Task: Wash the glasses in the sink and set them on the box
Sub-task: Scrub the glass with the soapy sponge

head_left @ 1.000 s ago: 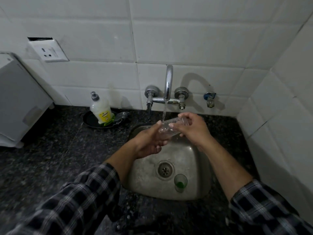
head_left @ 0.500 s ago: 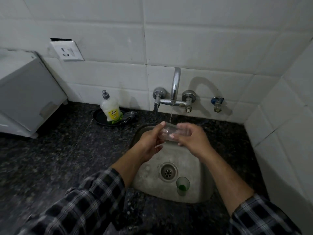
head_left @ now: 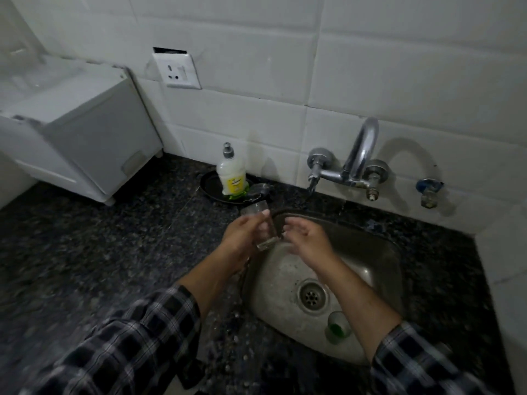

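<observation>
My left hand point(head_left: 242, 238) grips a clear glass point(head_left: 261, 223), nearly upright, above the left rim of the steel sink point(head_left: 379, 252). Just to the right of the glass, my right hand point(head_left: 309, 240) hovers over the basin with its fingers spread and nothing in it. A second glass point(head_left: 338, 327) with green at its bottom stands in the sink's near part, beside the drain point(head_left: 312, 296). The white box point(head_left: 94, 132) sits on the counter at the far left against the wall.
A chrome tap point(head_left: 360, 155) juts from the tiled wall above the sink. A soap bottle point(head_left: 231, 172) stands on a black dish point(head_left: 211, 186) left of the tap. The dark granite counter point(head_left: 99, 258) stretches between sink and box. A wall socket point(head_left: 178, 71) is above.
The glass has left the water stream and moved left to the sink's rim. My right hand has let go of it. The view has swung left, showing more of the box.
</observation>
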